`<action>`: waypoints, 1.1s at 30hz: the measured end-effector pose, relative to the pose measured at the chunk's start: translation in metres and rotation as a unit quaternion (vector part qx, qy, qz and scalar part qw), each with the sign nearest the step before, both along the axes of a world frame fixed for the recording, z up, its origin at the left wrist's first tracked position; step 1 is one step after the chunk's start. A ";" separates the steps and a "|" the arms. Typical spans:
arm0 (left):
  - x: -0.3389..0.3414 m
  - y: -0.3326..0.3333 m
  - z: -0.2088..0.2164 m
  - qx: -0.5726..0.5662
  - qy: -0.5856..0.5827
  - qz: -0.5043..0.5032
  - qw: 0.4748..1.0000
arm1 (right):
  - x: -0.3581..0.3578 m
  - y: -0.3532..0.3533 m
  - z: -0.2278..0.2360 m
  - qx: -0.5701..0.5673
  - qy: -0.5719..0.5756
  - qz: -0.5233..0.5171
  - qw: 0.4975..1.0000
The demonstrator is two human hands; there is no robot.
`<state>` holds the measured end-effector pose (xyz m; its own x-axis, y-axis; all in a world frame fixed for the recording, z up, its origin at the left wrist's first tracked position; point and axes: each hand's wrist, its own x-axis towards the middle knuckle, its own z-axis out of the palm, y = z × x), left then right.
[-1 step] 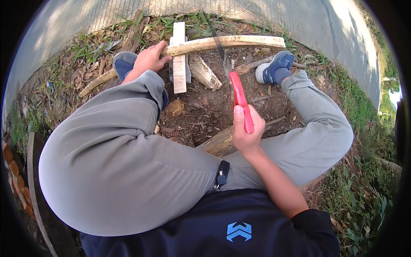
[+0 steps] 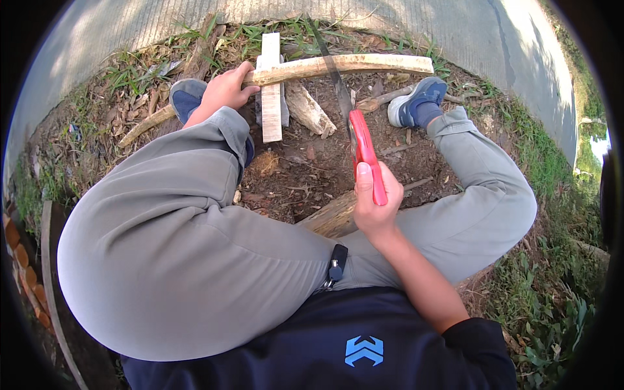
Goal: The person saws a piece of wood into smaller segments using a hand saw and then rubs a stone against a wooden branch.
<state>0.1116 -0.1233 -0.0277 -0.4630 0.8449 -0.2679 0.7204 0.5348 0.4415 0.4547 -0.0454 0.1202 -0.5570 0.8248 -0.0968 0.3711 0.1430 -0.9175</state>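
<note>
My left hand [image 2: 227,91] is closed round the left end of a long, slightly curved wooden stick [image 2: 383,62]. Under the stick, near that hand, a pale flat piece of wood [image 2: 272,117] lies crosswise to it. My right hand [image 2: 378,201] grips the red handle of a hand saw [image 2: 362,140], thumb along the top. The saw's dark blade points away from me and crosses the stick right of its middle; whether its teeth are in the wood cannot be told. Beside the pale piece lies a rough chunk of split wood [image 2: 311,110].
My shoes flank the work, the left shoe [image 2: 187,96] by my left hand and the right shoe [image 2: 416,103] near the stick's far end. A thick log [image 2: 331,218] lies between my legs. Beyond the grass strip runs a concrete path [image 2: 448,32]. Thin branches lie on the soil.
The saw and my right hand have shifted very slightly toward me. My left hand and the stick stay in the same place.
</note>
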 end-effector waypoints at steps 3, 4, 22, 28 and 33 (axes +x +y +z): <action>-0.001 -0.004 -0.008 0.020 0.026 -0.005 0.999 | 0.001 -0.003 0.010 -0.007 0.000 0.010 1.000; 0.000 -0.003 -0.001 0.022 0.031 -0.009 0.999 | 0.001 -0.006 0.010 -0.013 0.002 0.005 1.000; -0.006 -0.003 0.004 -0.017 0.085 -0.086 0.993 | -0.022 0.013 0.049 0.013 -0.139 0.156 0.978; -0.015 -0.004 -0.004 -0.012 0.078 -0.078 0.994 | -0.007 0.022 0.042 0.139 -0.143 0.290 0.936; -0.015 -0.008 -0.008 0.053 0.021 -0.067 0.996 | -0.010 0.015 0.044 0.111 -0.025 0.119 0.986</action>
<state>0.0962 -0.1315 -0.0356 -0.3533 0.9222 -0.1571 0.8009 0.3850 0.4586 0.4447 -0.0302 0.1645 -0.7372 0.6746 0.0393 0.3458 0.4265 -0.8358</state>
